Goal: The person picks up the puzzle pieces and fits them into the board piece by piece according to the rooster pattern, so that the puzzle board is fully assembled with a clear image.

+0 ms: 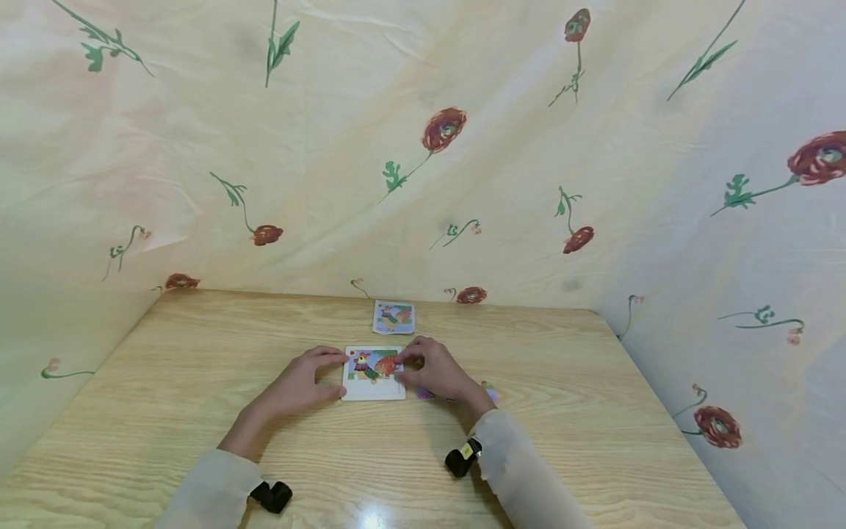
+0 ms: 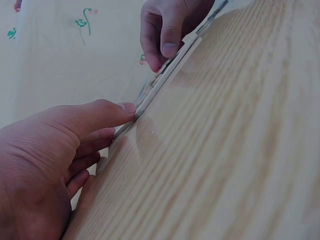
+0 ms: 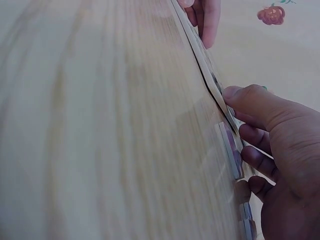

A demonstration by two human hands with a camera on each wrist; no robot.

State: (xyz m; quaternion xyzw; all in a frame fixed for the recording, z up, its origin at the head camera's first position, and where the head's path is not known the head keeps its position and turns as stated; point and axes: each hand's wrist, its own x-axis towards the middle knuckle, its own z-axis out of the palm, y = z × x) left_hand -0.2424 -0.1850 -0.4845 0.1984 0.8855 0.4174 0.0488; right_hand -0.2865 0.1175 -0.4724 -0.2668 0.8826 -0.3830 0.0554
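Observation:
A white-framed puzzle board (image 1: 374,394) lies on the table, its upper part filled with a colourful rooster picture. The fingertips and thumb of my left hand (image 1: 302,380) touch the board's left edge; the left wrist view shows that thumb (image 2: 120,112) against its side. Over the board's right side, my right hand (image 1: 436,371) pinches an orange puzzle piece (image 1: 385,364) between thumb and index finger; the fingers partly cover it. Loose puzzle pieces (image 3: 231,150) lie under and beside the right hand, partly hidden from above.
A small card with the same rooster picture (image 1: 393,318) lies beyond the board, near the back of the wooden table (image 1: 231,330). A flowered cloth (image 1: 330,147) hangs behind and at the sides. Black wrist straps (image 1: 272,497) sit on both sleeves.

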